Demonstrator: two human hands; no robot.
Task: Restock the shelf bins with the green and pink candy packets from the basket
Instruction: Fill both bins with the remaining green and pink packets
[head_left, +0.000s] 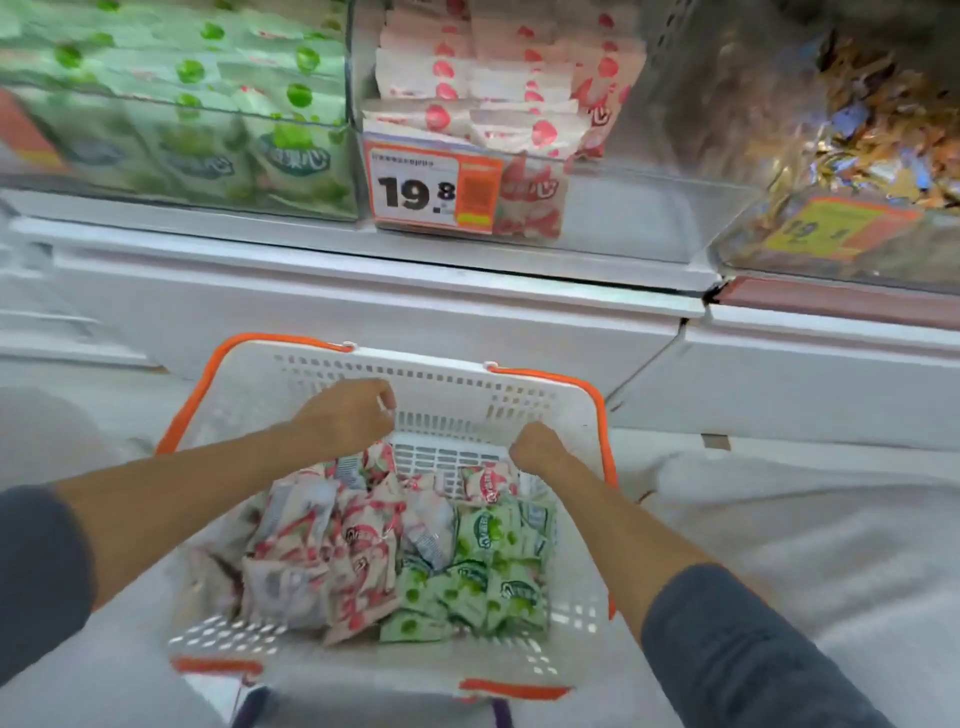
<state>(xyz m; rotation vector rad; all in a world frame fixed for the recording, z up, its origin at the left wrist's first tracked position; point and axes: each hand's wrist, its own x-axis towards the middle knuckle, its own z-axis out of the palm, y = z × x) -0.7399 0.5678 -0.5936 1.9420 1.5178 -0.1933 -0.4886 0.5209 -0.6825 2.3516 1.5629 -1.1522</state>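
1. Your right hand (537, 448) hides its fingers; any grip is unclear.
2. Your left hand (348, 415) likewise.
3. The green bin (171, 130) is blurred and cut off leftward.
4. The price tag (434, 189) bears unreadable small print.

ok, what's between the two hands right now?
Head view: only the basket, its slotted white wall and bare floor, lies between the left hand and right hand. The pink packets start just below that gap.
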